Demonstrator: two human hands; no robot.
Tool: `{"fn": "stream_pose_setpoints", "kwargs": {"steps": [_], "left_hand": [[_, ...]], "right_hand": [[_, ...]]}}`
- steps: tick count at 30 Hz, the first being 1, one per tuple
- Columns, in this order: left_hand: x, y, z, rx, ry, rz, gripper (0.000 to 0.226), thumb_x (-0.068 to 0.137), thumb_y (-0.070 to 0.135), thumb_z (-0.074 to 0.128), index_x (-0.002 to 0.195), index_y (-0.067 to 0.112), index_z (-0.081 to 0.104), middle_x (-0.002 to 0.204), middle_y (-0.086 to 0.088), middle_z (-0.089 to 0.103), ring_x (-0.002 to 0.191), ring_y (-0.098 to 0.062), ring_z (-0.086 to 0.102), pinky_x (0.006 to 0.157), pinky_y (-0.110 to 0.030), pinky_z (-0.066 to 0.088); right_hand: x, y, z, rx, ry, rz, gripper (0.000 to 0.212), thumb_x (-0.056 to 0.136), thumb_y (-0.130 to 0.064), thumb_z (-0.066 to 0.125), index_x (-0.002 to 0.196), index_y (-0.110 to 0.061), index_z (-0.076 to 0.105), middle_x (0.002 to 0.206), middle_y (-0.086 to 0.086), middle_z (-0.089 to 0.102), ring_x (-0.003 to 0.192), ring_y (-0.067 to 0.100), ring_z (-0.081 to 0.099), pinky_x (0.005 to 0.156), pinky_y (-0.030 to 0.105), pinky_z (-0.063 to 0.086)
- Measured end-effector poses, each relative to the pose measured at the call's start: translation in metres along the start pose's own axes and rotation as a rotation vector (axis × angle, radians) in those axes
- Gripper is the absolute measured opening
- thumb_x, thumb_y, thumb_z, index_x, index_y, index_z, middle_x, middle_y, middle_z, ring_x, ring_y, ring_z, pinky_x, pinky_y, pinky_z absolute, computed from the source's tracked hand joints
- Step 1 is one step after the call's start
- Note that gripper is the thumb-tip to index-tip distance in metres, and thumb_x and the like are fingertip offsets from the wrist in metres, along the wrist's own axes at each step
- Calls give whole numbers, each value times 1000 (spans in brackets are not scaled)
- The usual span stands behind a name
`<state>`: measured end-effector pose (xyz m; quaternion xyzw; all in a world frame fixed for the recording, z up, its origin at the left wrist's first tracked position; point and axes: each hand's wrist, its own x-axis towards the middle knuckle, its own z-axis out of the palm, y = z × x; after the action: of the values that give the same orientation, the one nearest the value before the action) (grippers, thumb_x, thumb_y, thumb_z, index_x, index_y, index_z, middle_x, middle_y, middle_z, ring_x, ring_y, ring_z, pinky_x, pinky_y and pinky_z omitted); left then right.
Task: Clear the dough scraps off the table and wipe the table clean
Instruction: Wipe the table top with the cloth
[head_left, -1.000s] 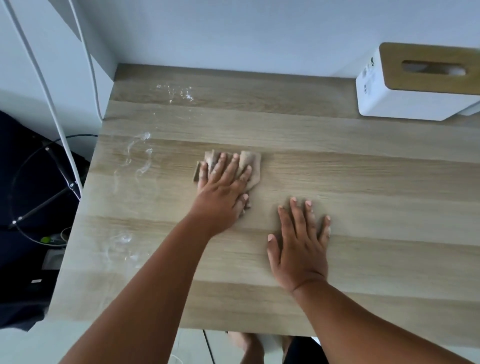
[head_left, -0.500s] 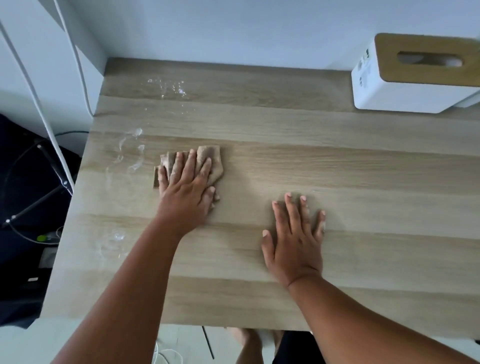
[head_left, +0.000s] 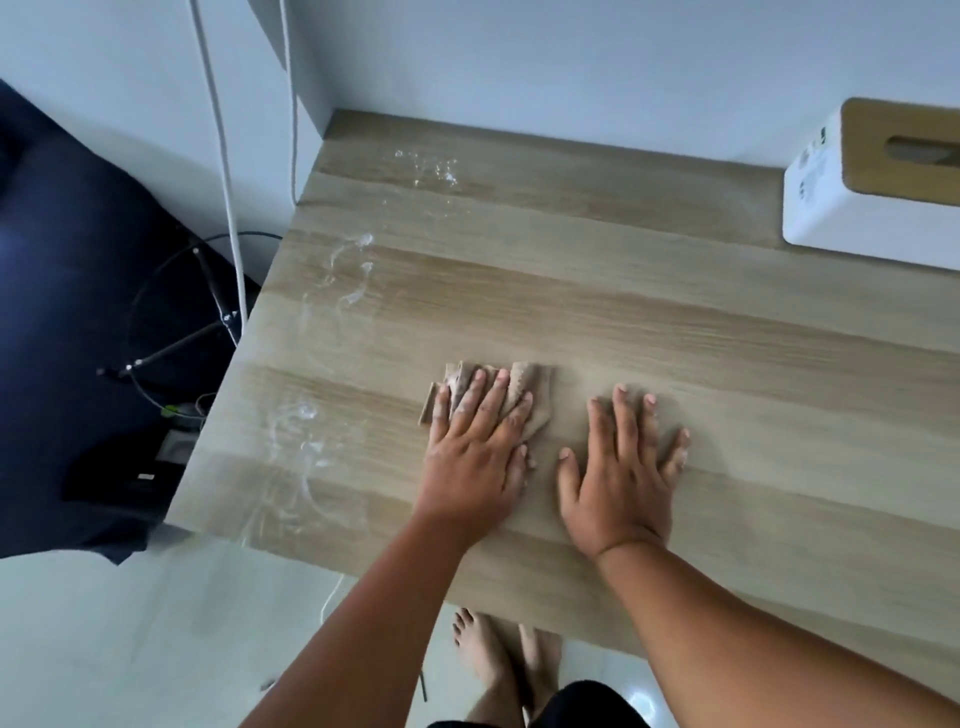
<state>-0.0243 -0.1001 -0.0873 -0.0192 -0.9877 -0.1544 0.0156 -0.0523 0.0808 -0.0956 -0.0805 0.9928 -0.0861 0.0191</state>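
The cloth (head_left: 511, 387) lies flat under the left hand (head_left: 475, 447) on the worktop (head_left: 675, 322), right hand (head_left: 621, 467) spread empty beside it; it should probably press evenly and sweep toward the flour smears (head_left: 311, 415) left of the cloth.

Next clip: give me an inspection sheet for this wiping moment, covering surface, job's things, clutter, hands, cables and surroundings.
Surface: wood-grain table, white smears along its left side and near the back.
Job's things: brown cloth flat on the table; no dough scraps seen.
Clutter: white box with a wooden lid, back right.
Hands: left hand pressed flat on the cloth; right hand flat on bare table, holding nothing.
Cables: white cables hang down the wall; black cable on the floor.
Surroundings: white wall, pale floor, bare feet under the table.
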Motion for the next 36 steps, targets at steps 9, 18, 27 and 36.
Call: {"fn": "stream_pose_setpoints", "kwargs": {"steps": [9, 18, 27, 36], "left_hand": [[-65, 7, -13, 20, -25, -83, 55, 97, 33, 54, 151, 25, 52, 167, -2, 33, 158, -24, 21, 123, -60, 23], [-132, -36, -37, 36, 5, -225, 55, 101, 36, 46, 155, 26, 46, 169, 0, 25, 160, -22, 12, 124, -60, 20], [-137, -109, -64, 72, -63, -577, 67, 98, 51, 26, 163, 34, 24, 174, 2, 1, 159, -20, -12, 128, -55, -2], [-69, -92, -45, 144, -127, -386, 68, 99, 62, 26, 163, 41, 15, 174, 2, -3, 159, -27, -16, 122, -67, -4]], "right_hand": [[-3, 2, -4, 89, -5, -234, 66, 88, -55, 45, 144, -21, 59, 165, 0, 40, 157, 31, 26, 121, 72, 9], [-8, 1, 2, 109, 106, -459, 54, 95, -47, 53, 135, -15, 67, 155, 6, 53, 150, 34, 40, 121, 68, 18], [-6, -19, -1, 25, 74, -383, 53, 93, -49, 50, 134, -19, 67, 150, 9, 55, 142, 40, 45, 117, 67, 26], [1, -110, 11, 141, -44, 14, 71, 86, -48, 45, 150, -18, 52, 168, 13, 30, 157, 43, 15, 125, 67, 4]]}}
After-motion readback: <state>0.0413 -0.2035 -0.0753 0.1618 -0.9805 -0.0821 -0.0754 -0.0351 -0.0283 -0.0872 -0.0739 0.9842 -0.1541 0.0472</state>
